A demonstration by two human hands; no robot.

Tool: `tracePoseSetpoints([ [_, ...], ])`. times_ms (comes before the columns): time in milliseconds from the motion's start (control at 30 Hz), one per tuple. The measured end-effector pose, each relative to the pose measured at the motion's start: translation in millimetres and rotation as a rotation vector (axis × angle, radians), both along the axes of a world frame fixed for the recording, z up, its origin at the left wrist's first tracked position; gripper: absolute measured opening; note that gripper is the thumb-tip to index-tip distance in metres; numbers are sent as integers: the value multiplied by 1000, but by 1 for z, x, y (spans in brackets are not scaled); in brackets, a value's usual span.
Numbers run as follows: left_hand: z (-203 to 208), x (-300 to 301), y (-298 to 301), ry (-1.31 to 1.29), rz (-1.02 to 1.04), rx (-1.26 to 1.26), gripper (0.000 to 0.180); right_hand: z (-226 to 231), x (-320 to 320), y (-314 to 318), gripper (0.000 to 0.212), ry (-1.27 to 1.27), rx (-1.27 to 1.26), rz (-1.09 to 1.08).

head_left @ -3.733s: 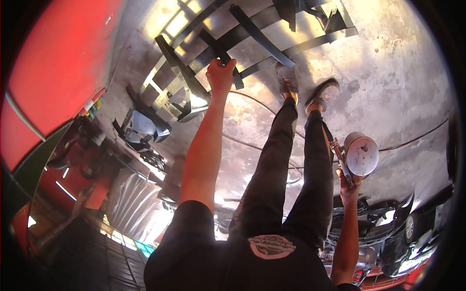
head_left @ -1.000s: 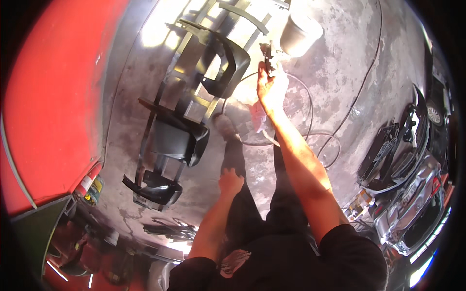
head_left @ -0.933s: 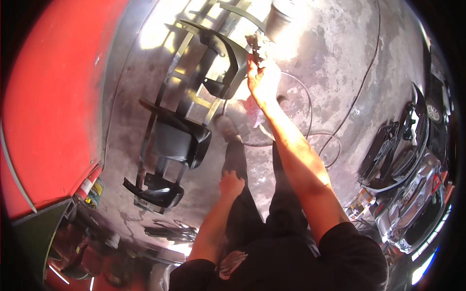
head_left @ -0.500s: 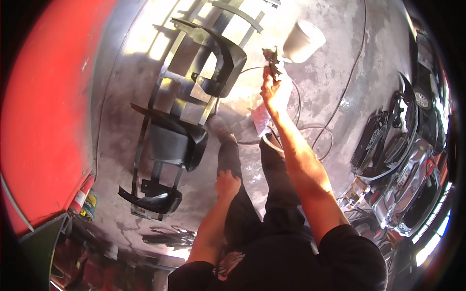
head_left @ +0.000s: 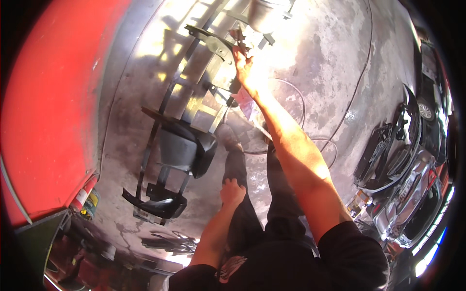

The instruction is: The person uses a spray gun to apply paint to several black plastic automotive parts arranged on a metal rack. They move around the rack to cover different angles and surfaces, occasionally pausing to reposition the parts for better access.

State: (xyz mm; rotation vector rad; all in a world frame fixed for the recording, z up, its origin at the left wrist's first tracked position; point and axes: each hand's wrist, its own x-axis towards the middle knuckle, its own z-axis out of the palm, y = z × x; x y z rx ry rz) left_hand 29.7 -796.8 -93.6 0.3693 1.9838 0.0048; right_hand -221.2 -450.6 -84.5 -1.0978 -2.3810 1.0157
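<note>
My right hand [head_left: 246, 72] is wrapped round a spray gun [head_left: 239, 41] with a pale, wide cup [head_left: 264, 15] on it. Arm stretched forward, I hold the gun over the far part of a long metal rack [head_left: 165, 104]. On that rack lie a curved dark panel [head_left: 216, 46], partly hidden behind gun and hand, a grey-black panel [head_left: 180, 148], and a smaller black piece [head_left: 160, 201] nearest me. A pinkish-white cloth or paper [head_left: 246, 104] hangs below my right wrist. Against my left thigh, my left hand [head_left: 233, 193] is closed, with nothing visible in it.
A big red curved body panel [head_left: 53, 97] fills the left side. A thin hose [head_left: 303, 104] loops on the concrete floor, and a cable [head_left: 361, 72] runs further right. Dark bumper parts [head_left: 391, 145] and a silver car part [head_left: 403, 199] stand at the right.
My right hand has swung the spray gun left and farther away, over the rack's far panel; the cloth or paper moved left with it. My left hand stays by the thigh.
</note>
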Motion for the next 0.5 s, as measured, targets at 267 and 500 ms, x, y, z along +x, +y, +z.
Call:
tracePoseSetpoints([
  [267,4,-14,15,-42,30,-17,38,-26,30,83,28,197,13,-170],
  [500,7,-25,19,-57,44,-47,39,7,37,117,28,9,8,-412],
])
